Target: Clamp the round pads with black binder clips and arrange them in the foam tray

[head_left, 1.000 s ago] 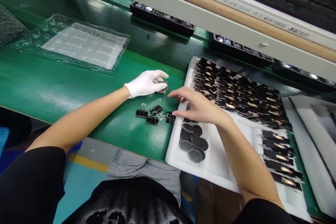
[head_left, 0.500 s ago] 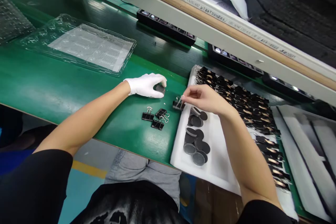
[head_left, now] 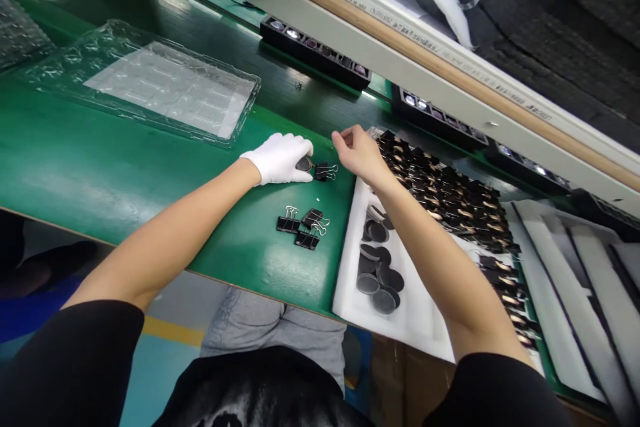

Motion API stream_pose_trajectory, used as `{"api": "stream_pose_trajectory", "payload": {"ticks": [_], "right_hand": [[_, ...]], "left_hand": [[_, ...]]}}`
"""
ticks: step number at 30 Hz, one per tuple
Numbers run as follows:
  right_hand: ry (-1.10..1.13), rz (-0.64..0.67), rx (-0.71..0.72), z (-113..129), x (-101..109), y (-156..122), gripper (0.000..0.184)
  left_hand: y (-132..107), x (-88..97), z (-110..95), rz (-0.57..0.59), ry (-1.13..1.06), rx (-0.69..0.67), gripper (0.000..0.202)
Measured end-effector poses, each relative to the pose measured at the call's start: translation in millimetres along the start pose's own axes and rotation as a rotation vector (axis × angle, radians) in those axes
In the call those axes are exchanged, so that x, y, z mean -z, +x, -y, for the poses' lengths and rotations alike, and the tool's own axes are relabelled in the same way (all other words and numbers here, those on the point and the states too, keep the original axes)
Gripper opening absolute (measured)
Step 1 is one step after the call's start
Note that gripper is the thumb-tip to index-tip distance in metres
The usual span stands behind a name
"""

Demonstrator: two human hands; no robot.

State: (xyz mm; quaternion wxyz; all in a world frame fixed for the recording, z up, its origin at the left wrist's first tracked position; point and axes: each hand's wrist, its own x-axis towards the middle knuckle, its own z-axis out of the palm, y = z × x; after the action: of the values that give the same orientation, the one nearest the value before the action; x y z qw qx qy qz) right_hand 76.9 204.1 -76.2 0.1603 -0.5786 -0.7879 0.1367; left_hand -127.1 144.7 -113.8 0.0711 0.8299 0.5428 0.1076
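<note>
My left hand (head_left: 281,159), in a white glove, is closed around a dark round disc (head_left: 304,163) just above the green tabletop. A black binder clip (head_left: 326,171) with silver wire handles sits at the disc's right edge, its handles pointing right; whether it grips the disc I cannot tell. My right hand (head_left: 359,152) is bare and off to the right of this clip. Its fingers are curled together, with nothing visible in them. Below the left hand, several loose binder clips (head_left: 307,238) lie in a group on the table.
Dark discs (head_left: 383,300) lie on a white foam sheet (head_left: 420,307) at the right, beside rows of black clips (head_left: 440,190). A clear plastic tray (head_left: 170,93) stands at the left. Black boxes (head_left: 315,53) sit under a shelf edge (head_left: 400,33) at the back.
My right hand has let go of the binder clip, which is now at the disc's edge, and has moved up and away from it. My left hand still holds the disc.
</note>
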Motion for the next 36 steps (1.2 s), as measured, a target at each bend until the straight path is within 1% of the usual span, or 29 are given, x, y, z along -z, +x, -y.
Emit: {"api": "stream_pose_trajectory", "payload": {"ticks": [2,3,5,6,8,11,15,19,21,24,26,30,36], "right_hand": [[0.045,-0.05,-0.097,6.3,-12.9,12.2,0.042],[0.056,-0.053,-0.172,9.3,-20.9,17.1,0.043],[0.067,-0.045,-0.3,13.1,-36.4,23.5,0.043],[0.069,-0.039,-0.333,13.6,-42.9,24.8,0.043],[0.073,-0.033,-0.349,11.7,-51.6,24.5,0.041],[0.084,-0.039,-0.332,5.4,-55.8,21.3,0.04],[0.085,-0.088,-0.347,-0.7,-57.9,19.0,0.04],[0.032,-0.128,-0.318,-8.7,-65.2,20.4,0.041],[0.004,-0.152,-0.249,-16.1,-70.4,23.3,0.044],[-0.024,-0.196,-0.092,-29.7,-79.1,29.8,0.05],[-0.037,-0.216,-0.035,-38.0,-85.0,34.1,0.054],[-0.034,-0.238,-0.032,-47.9,-94.7,40.0,0.055],[-0.029,-0.24,-0.065,-51.6,-103.1,44.6,0.056]], "left_hand": [[-1.5,1.8,6.2,0.053,-0.02,-0.021,0.07],[-2.1,2.8,9.3,0.08,-0.034,-0.033,0.07],[-2.9,4.3,13.9,0.111,-0.056,-0.044,0.061],[-2.9,4.7,15.0,0.112,-0.061,-0.042,0.056],[-2.5,4.5,14.7,0.102,-0.054,-0.031,0.049],[-1.4,2.9,10.6,0.088,-0.035,-0.02,0.047],[-0.2,0.4,6.1,0.096,-0.027,0.003,0.054],[1.4,-3.9,6.4,0.112,-0.032,0.006,0.047],[2.3,-6.8,7.3,0.104,-0.044,0.008,0.047],[3.4,-9.9,6.3,0.106,-0.054,0.019,0.049],[3.7,-10.5,3.6,0.12,-0.051,0.025,0.05],[3.6,-10.8,-3.4,0.127,-0.046,0.027,0.051],[4.6,-15.7,-8.3,0.083,-0.047,0.016,0.05]]}}
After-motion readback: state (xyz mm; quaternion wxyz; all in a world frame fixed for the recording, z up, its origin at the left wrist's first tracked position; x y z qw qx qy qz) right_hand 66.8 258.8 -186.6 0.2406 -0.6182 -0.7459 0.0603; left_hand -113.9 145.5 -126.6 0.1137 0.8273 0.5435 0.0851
